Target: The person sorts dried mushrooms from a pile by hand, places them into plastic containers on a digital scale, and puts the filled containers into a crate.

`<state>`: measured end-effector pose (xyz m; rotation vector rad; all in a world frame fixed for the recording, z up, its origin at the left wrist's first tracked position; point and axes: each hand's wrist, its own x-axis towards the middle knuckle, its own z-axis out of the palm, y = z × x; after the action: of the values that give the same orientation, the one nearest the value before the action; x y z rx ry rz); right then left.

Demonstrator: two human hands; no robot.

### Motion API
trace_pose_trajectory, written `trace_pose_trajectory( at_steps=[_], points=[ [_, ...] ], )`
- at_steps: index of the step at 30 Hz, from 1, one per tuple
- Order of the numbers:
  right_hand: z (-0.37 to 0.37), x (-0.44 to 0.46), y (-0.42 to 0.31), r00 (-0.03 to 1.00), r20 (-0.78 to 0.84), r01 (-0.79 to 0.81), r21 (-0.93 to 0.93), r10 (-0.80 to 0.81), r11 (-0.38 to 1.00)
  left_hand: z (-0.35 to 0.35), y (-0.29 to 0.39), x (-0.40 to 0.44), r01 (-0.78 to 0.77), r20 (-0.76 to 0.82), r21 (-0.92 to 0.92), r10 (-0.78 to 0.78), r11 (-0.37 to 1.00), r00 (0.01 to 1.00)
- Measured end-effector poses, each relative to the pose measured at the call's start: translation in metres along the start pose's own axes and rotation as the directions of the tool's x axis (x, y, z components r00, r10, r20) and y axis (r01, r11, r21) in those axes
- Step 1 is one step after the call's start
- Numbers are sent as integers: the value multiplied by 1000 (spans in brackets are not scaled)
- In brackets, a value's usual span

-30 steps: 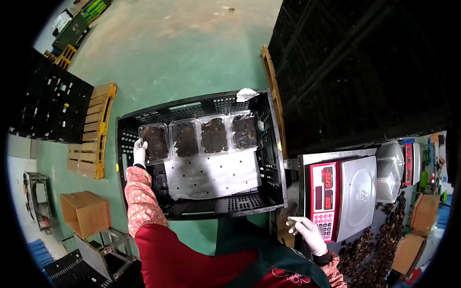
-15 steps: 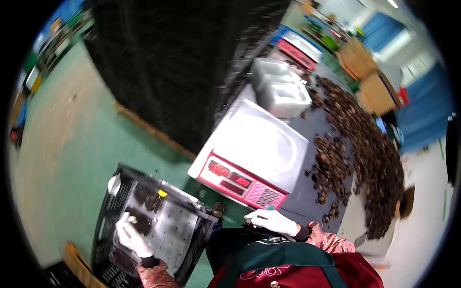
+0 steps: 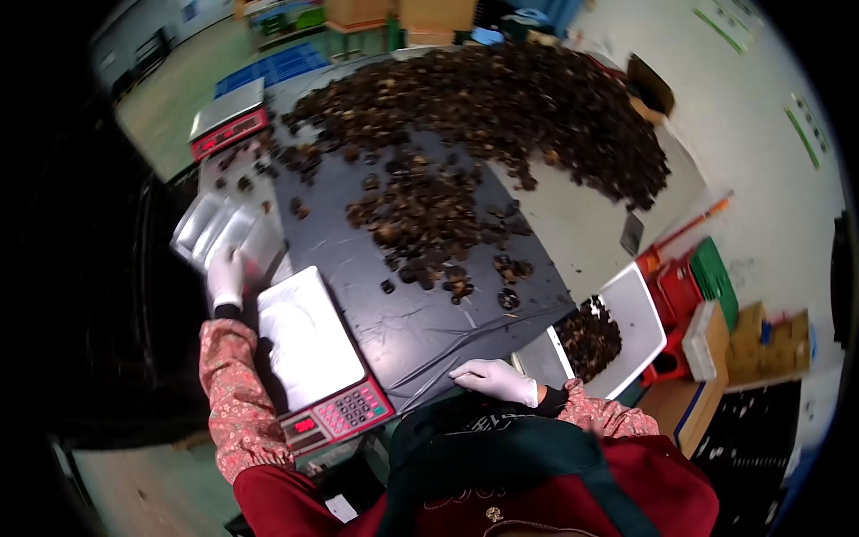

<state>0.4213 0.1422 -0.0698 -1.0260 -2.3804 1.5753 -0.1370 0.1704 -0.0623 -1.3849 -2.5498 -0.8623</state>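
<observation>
My left hand (image 3: 225,276), in a white glove, is at the near edge of a stack of clear plastic trays (image 3: 220,225) on the table's left side. Its fingers look closed on a tray rim, though the fingertips are partly hidden. Just nearer to me is a digital scale (image 3: 309,340) with a bare silver pan and a red keypad panel. My right hand (image 3: 497,380), also gloved, rests at the table's front edge with fingers stretched out and nothing in them. Beyond it lies a loose pile of dark brown, mushroom-like pieces (image 3: 420,210) on the dark table covering (image 3: 394,331).
A larger heap of the same pieces (image 3: 501,98) curves across the far side. A second scale (image 3: 228,121) stands at the far left. To the right, a white bin (image 3: 640,327) holds more dark pieces, beside red crates (image 3: 673,291) and a cardboard box (image 3: 778,345).
My view has swung right toward the table. My left hand has left the black crate on the floor side and reached the clear trays. My right hand stays near my waist.
</observation>
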Motion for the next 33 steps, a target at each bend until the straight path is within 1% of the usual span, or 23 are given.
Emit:
trace_pose_trajectory(
  at_steps=[1,2,4,5,6,8,10,12,13,14,15,16,18,19,20,22,23,24,26,28,30,32,33],
  points=[
    [-10,-11,9,996,-38,-76,91,80,993,4,-1,4,-54,-12,17,54,998,998],
    [-19,-23,21,990,-79,-107,98,115,989,6,-3,5,-51,-12,-39,50,998,999],
    [-31,-39,50,952,-137,-221,307,273,926,19,-11,1,-58,-103,-195,39,979,994],
    [-40,-48,49,931,-161,-254,358,327,899,16,-16,2,28,-70,-206,-44,978,997],
    [-48,-54,53,922,-183,-244,405,340,881,22,-33,8,15,-101,-294,-47,956,994],
    [-64,-58,64,900,-179,-288,443,398,849,18,-43,23,121,14,-309,-123,943,992],
    [-79,-55,72,882,-168,-325,460,441,826,15,-49,37,140,23,-188,-138,972,990],
    [-96,-41,90,906,-296,-218,289,304,932,39,-124,65,260,115,-492,-234,831,965],
    [-111,-34,82,898,-284,-257,280,336,925,29,-120,63,144,-32,-524,-189,840,981],
    [-113,-23,106,898,-310,-238,260,314,936,18,-117,66,94,-200,-517,-227,851,953],
    [-121,-8,120,920,-391,-40,-111,-7,993,-8,-84,60,111,-334,-445,-280,889,900],
    [-131,9,128,876,-350,143,-470,-332,871,-41,-37,50,140,-463,-371,-314,918,829],
    [-150,55,118,634,-400,289,-671,-661,683,-83,-5,30,77,-584,-89,-115,993,804],
    [-155,74,109,672,-493,261,-540,-553,800,-96,22,9,49,-603,-8,-44,999,797],
    [-158,92,102,706,-565,225,-392,-427,892,-102,75,-21,9,-641,101,58,995,766],
    [-156,134,101,770,-573,10,-429,-280,903,-105,112,-82,-93,-577,293,253,952,776],
    [-155,153,108,810,-529,-47,-489,-254,871,-102,125,-113,-122,-548,371,324,920,771],
    [-156,165,107,849,-496,-123,-520,-182,845,-97,144,-146,-110,-507,383,308,917,805],
    [-157,182,110,858,-489,-145,-521,-155,841,-84,158,-205,-71,-442,370,242,926,864],
    [-158,193,119,881,-452,-113,-489,-141,865,-74,173,-247,-27,-364,429,201,903,909],
    [-162,193,122,900,-417,-90,-461,-126,883,-58,170,-279,32,-344,360,101,932,934],
    [-172,182,118,868,-467,30,-290,-169,957,-52,147,-306,60,-213,348,17,936,977],
    [-181,172,110,830,-504,130,-245,-241,961,-48,140,-312,4,-195,421,87,907,977]
  ],
)
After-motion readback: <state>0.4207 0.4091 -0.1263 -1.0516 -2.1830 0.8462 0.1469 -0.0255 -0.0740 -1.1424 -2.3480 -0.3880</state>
